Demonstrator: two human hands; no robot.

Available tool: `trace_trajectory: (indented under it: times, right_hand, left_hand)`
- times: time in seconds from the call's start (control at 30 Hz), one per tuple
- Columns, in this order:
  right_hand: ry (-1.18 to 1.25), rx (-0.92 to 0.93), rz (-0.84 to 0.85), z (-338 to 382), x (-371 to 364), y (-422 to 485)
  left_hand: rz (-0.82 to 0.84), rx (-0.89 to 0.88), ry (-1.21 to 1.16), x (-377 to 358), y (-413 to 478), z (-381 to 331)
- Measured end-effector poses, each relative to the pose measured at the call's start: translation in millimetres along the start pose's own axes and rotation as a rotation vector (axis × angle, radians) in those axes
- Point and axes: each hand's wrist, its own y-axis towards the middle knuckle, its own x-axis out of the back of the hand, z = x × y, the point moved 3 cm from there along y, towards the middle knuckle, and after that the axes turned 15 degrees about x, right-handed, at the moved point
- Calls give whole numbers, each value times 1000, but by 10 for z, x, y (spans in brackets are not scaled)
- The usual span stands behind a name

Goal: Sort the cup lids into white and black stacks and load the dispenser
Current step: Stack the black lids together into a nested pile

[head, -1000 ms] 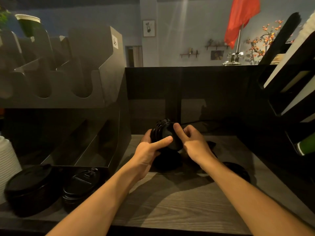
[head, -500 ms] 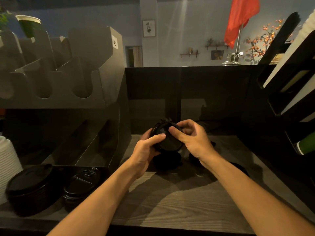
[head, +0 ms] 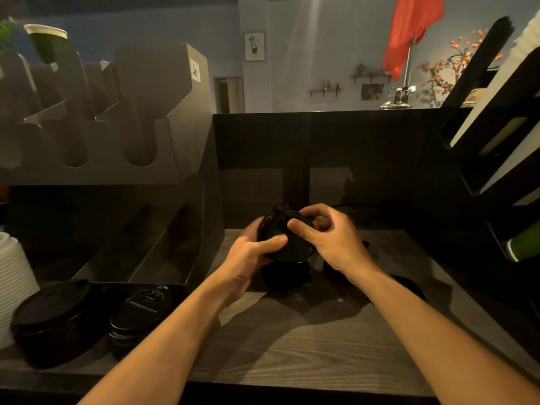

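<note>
Both hands up: left hand (head: 248, 258) and right hand (head: 333, 244) curl round the black lids (head: 287, 241). Light, slick, bendy plastic, I'd say; best held by the rims.

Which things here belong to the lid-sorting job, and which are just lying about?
Job: held black lids, left hand, right hand, black lid stack, white lid stack, dispenser.
Lying about: red flag, framed picture, flowering branch.
</note>
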Motion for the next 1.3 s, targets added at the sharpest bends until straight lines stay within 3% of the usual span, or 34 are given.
trace_trajectory:
  times: [0.2,0.37,0.53,0.63,0.77,1.03,1.2,1.3]
  right_hand:
    - [53,-25,23,-27,-20,17]
    - [-31,-81,40,-52,6,33]
    - [-476,-84,633,-34,-86,-57]
    - [-573,-110,804,-13,-149,-123]
    - [-496,-111,739,-96,-91,-79]
    - [-213,-118,400,-127,-23,-2]
    - [57,-264,580,-128,14,-59]
    - [10,-228,511,-180,18,-36]
  left_hand:
    - [-52,17,-46,-8,41,21]
    - [-297,37,-178,189,131,58]
    - [-405,92,-115,227,133,101]
    - [-419,75,-25,187,110,99]
    - [-431,71,-21,186,113,99]
    - [-456,116,-18,197,137,126]
    - [-471,103,-7,213,142,128]
    - [-442,87,3,209,131,121]
